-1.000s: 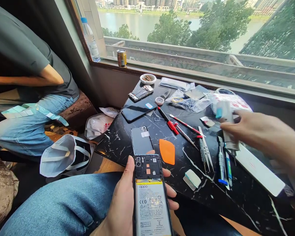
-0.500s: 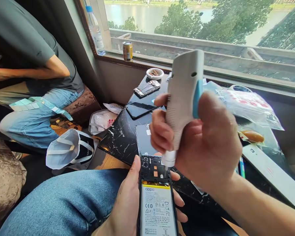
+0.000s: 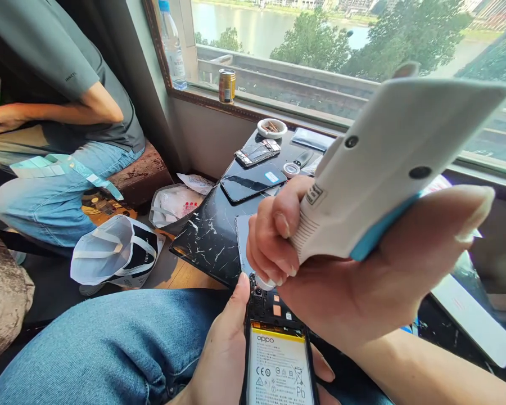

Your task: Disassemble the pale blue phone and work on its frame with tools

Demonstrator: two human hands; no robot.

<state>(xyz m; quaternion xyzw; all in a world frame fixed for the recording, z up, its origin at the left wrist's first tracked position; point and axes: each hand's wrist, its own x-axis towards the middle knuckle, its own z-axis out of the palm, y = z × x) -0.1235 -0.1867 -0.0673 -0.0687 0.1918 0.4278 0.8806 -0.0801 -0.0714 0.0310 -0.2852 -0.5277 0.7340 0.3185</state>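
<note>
My left hand grips an opened phone over my lap, back cover off, with the white battery and dark circuit board showing. Closed around a white electric screwdriver with a blue strip is my right hand; the tool's tip rests at the top left corner of the phone's board. Most of the table is hidden behind this hand and tool.
A black marble table carries a dark phone, a stripped phone frame and a small dish. A can and bottle stand on the sill. A seated person is left; bags lie on the floor.
My right hand reached to the table's right side, picked up the white screwdriver and brought it over to the phone's top. The tool has tilted and come closer to the camera.
</note>
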